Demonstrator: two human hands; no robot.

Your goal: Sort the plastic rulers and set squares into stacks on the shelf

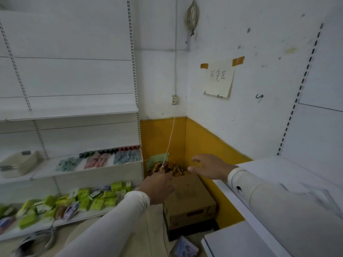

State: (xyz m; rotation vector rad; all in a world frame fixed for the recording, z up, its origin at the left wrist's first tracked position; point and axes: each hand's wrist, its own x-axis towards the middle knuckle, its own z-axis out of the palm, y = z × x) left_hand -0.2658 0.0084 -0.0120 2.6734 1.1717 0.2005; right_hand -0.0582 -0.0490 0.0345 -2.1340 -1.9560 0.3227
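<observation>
1. Fingers (196,160) of our right hand (209,166) are spread and loosely bent, holding nothing, in the air just above the far right corner of the cardboard box (189,199) that stands in the yellow-painted corner.
2. Our left hand (159,186) hangs over the near left edge of that box with its back to the camera; its fingertips are hidden, so we cannot tell whether they pinch anything.
3. We see no plastic rulers or set squares anywhere. The box top shows only glossy brown packets (167,168) and a green sheet (157,160) at its far left edge; if the rulers are in the box, they lie under these.
4. A thin white cord (169,140) drops from the wall straight down onto the far left of the box, close beside our left hand. We judge that a blind reach could snag it and tug the small wall fitting (175,99) above the box.
5. Digging under the brown packets could spill them over the box edge onto the floor.
6. Left of the box, the lower shelf (74,219) carries loose green packs (96,199), and the shelf above it holds 3 fanned groups of small packets (98,160). Both look crowded, so stacks set there may slide or mix.
7. Motion blur suggests we are moving fast, which raises each risk.
</observation>
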